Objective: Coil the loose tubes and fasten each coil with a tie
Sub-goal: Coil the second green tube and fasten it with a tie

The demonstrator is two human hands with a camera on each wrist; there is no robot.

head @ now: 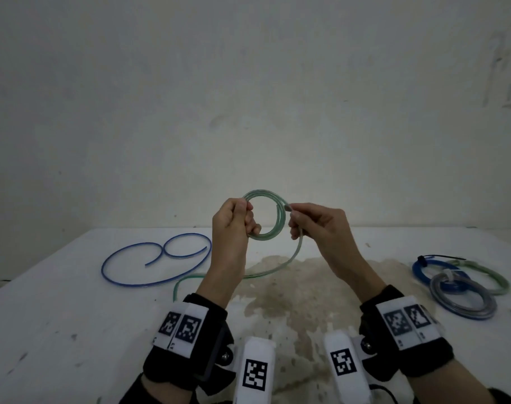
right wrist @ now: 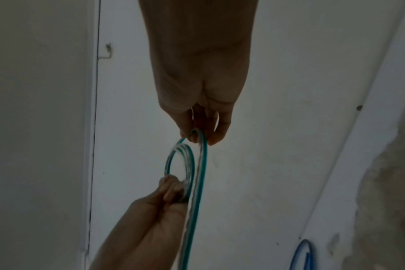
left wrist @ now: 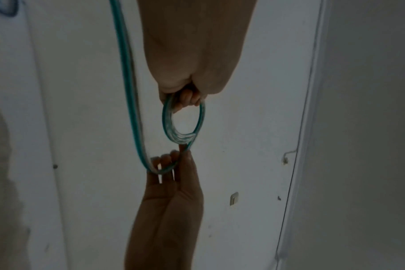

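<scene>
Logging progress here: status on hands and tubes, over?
Left hand grips green coil. Right hand pinches its loose run, tail trailing on table. Blue tube uncoiled, left. Nothing in the way.

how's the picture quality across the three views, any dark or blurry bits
Head view: dim, even light, the green tube sharp enough, table edge bowed by the wide lens. Left wrist view: dark, the left hand shadowed and soft. Right wrist view: equally murky, the right hand underexposed against the pale wall.
</scene>
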